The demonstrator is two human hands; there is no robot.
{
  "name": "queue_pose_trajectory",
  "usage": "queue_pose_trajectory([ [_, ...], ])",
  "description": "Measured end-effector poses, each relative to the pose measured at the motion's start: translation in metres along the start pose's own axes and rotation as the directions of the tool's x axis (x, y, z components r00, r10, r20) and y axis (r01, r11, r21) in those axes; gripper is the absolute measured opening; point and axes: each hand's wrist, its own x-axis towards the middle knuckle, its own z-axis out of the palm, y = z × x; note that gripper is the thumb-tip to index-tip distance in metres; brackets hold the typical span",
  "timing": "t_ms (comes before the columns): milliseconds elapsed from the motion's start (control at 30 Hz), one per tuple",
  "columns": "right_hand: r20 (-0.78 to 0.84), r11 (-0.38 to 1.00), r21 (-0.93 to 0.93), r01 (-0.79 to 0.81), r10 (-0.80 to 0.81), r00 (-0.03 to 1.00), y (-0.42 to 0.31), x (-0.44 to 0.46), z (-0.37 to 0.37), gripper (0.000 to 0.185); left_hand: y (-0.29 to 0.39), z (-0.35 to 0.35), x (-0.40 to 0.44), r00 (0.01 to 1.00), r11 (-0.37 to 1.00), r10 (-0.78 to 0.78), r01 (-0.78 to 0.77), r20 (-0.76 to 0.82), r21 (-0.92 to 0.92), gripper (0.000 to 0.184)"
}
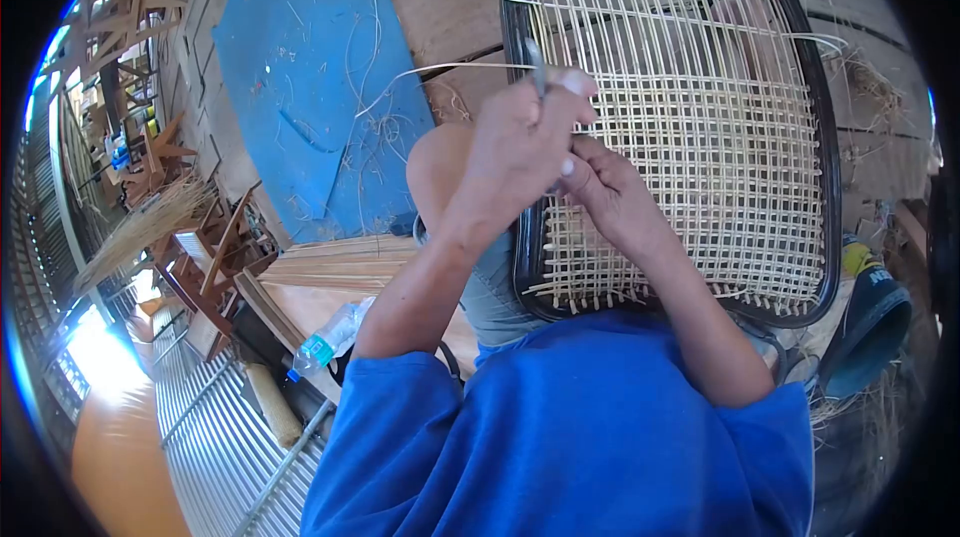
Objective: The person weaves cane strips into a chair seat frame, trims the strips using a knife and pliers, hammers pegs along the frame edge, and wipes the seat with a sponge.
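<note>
A dark-framed panel (pixel 825 152) of woven cane (pixel 700 137) rests across my lap. Its lower part is a close square mesh, while long strands run more openly at the top. My left hand (pixel 525 137) is closed around a slim grey metal tool (pixel 537 62) at the panel's left edge. The tool's upper end sticks out above the fingers; its other end is hidden. Just below, my right hand (pixel 610 192) lies over the mesh with its fingers bent together, and what they pinch is hidden. A loose cane strand (pixel 455 65) trails left from beside my left hand.
A blue sheet (pixel 310 67) with cane scraps lies on the plank floor (pixel 445 2). Thin cane strips (pixel 340 262) and a plastic bottle (pixel 315 352) are at my left. A dark boot-like item (pixel 865 332) stands at the right. Wooden pieces (pixel 205 272) are stacked farther left.
</note>
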Motion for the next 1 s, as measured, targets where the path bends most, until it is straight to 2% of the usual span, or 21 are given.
queue_pose_trajectory([
  [33,0.013,1.0,0.007,-0.017,0.017,1.0,-0.01,-0.004,-0.004,0.043,-0.008,0.004,0.005,0.997,0.998,0.051,-0.053,0.053,0.045,0.034],
  [100,0.039,0.995,0.095,-0.005,0.001,0.999,-0.011,-0.008,-0.009,0.043,-0.009,0.012,0.006,0.997,0.999,-0.008,0.012,0.076,-0.05,0.036],
  [133,0.031,0.998,0.043,0.035,-0.037,0.999,-0.01,-0.006,-0.013,0.042,-0.007,0.013,0.008,0.996,0.995,-0.029,0.037,0.087,-0.097,0.036],
  [200,0.022,0.993,-0.059,0.106,-0.105,0.994,-0.008,-0.006,-0.019,0.039,-0.003,0.01,0.01,0.989,0.996,-0.053,0.063,0.137,-0.064,0.039],
  [233,0.071,0.99,-0.133,-0.053,0.062,0.995,-0.02,-0.01,-0.026,0.036,-0.002,0.006,0.012,0.985,0.996,-0.067,0.075,0.159,-0.049,0.04],
  [300,0.017,0.985,-0.125,-0.121,0.124,0.992,-0.016,-0.014,-0.038,0.033,-0.003,-0.012,0.021,0.992,0.961,0.102,-0.116,0.068,0.251,0.042],
  [333,-0.011,0.981,-0.115,-0.157,0.156,0.988,-0.013,-0.017,-0.044,0.032,-0.007,-0.022,0.028,0.981,0.896,0.19,-0.192,0.046,0.401,0.043],
  [367,-0.091,0.978,-0.094,-0.185,0.176,0.98,-0.018,-0.021,-0.049,0.031,-0.027,-0.03,0.043,0.878,0.679,0.478,-0.373,0.005,0.632,0.036],
  [433,-0.242,0.97,-0.047,-0.239,0.221,0.945,-0.032,-0.028,-0.061,0.03,-0.048,-0.049,0.058,0.84,0.479,0.537,-0.381,0.079,0.791,0.031],
  [467,-0.27,0.977,-0.003,-0.214,0.206,0.941,-0.029,-0.029,-0.067,0.029,-0.054,-0.054,0.061,0.823,0.368,0.555,-0.376,0.123,0.851,0.029],
  [567,-0.33,0.99,0.091,-0.113,0.137,0.934,-0.021,-0.024,-0.088,0.029,-0.056,-0.055,0.07,0.894,0.57,0.41,-0.406,0.181,0.714,0.027],
  [667,-0.334,0.994,0.094,-0.05,0.079,0.939,-0.014,-0.017,-0.092,0.029,-0.042,-0.048,0.07,0.983,0.694,0.167,-0.169,0.073,0.7,0.029],
  [767,-0.357,0.995,0.044,-0.085,0.095,0.929,-0.02,-0.012,-0.091,0.03,-0.029,-0.04,0.07,0.999,0.671,-0.01,0.031,-0.033,0.741,0.034],
  [867,-0.37,0.994,-0.011,-0.105,0.093,0.924,-0.033,-0.004,-0.093,0.036,-0.028,-0.037,0.071,0.99,0.712,-0.106,0.141,-0.094,0.688,0.044],
  [933,-0.396,0.992,-0.092,-0.081,0.038,0.918,-0.036,0.005,-0.095,0.041,-0.055,-0.045,0.08,0.993,0.816,-0.109,0.116,-0.047,0.566,0.051],
  [967,-0.343,0.989,-0.103,-0.107,0.066,0.937,-0.042,0.007,-0.099,0.047,-0.07,-0.048,0.086,0.994,0.861,-0.107,0.104,-0.023,0.498,0.054],
  [1000,-0.332,0.98,-0.15,-0.133,0.077,0.94,-0.045,0.01,-0.1,0.047,-0.072,-0.049,0.09,0.986,0.871,-0.168,0.144,0.01,0.47,0.052],
])
